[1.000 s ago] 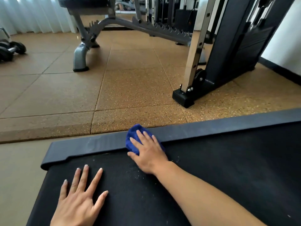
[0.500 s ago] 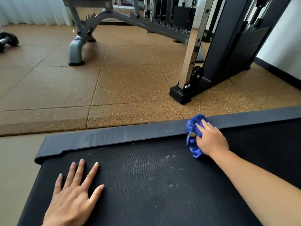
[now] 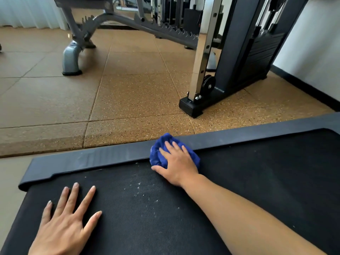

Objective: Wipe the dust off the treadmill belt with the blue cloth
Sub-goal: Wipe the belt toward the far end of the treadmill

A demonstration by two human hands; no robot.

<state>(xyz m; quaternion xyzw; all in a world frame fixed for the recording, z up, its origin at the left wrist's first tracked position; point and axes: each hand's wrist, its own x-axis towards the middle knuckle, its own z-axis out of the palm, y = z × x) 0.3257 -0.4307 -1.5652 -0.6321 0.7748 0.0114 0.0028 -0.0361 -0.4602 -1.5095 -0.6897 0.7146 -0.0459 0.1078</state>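
A gym floor point(image 3: 128, 92) of speckled tan rubber tiles is stretching back toward white curtains point(image 3: 31, 11), and two pieces of equipment are standing on it: one grey weight bench point(image 3: 103, 28) with a toothed adjustment rail on the left, and one black cable machine point(image 3: 239, 57) with a chrome upright on the right. In the foreground one treadmill belt point(image 3: 257, 181) is lying black and wide, bordered on its far side by one dark grey side rail point(image 3: 103, 155). A scatter of pale dust specks point(image 3: 139, 188) is showing on the belt between the two hands. The right hand point(image 3: 178, 166) is pressing one bunched blue cloth point(image 3: 160, 151) down with four fingers laid flat across it and the thumb resting on the belt, not curling around the fabric. The cloth is sitting at the far edge of the belt, lapping onto the side rail. The left hand point(image 3: 64, 223) is lying palm-down on the near-left part of the belt, fingers straight and spread, holding nothing.
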